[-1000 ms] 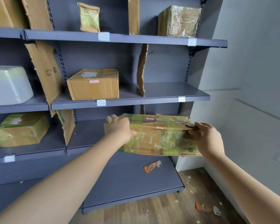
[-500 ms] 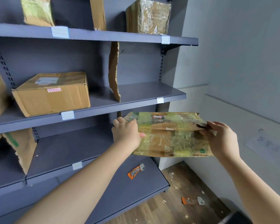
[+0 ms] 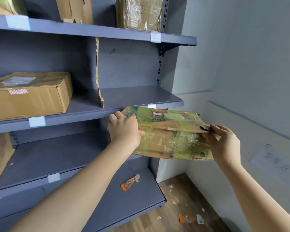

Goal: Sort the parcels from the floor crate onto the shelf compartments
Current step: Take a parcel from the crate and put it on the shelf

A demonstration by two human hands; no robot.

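Had both arms stretched forward and up toward the shelf, elbows nearly straight. Wrapped left grip round the left end of the parcel, fingers curled over the far edge, thumb laid on the near face. Clasped the right end in right grip, fingertips pinching a torn flap on top, palm against the end. Held the parcel in the air between both grips, in front of and just below the front lip of the middle level's right compartment; could not tell whether the far left corner touched that lip. Held it flat, long axis running left to right along the shelf front, right end a little lower, broad taped face turned up. Saw a box in the left compartment, beyond a cardboard divider, and an orange tag on the bottom level
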